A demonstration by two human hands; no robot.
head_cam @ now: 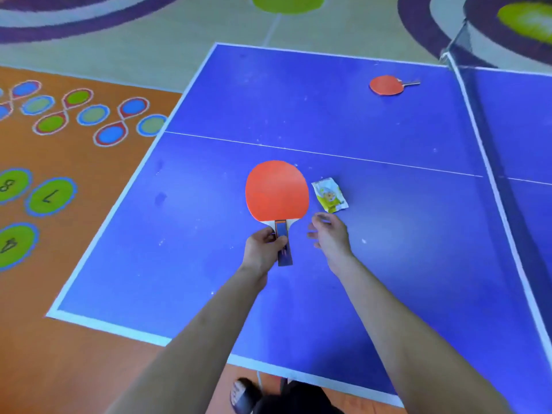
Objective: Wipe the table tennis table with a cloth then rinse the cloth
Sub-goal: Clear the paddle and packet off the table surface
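The blue table tennis table (373, 264) fills most of the view, with small white specks scattered on it. My left hand (263, 252) grips the handle of a red paddle (277, 191) over the table's middle. My right hand (330, 234) hovers just right of it, fingers loosely spread and holding nothing, a little below a small yellow and white wrapper (330, 195) lying on the surface. No cloth is in view.
A second red paddle (388, 85) lies at the far side near the net (490, 180), which runs along the right. The floor to the left is orange with painted coloured circles (50, 197). A shoe (243, 394) shows at the near table edge.
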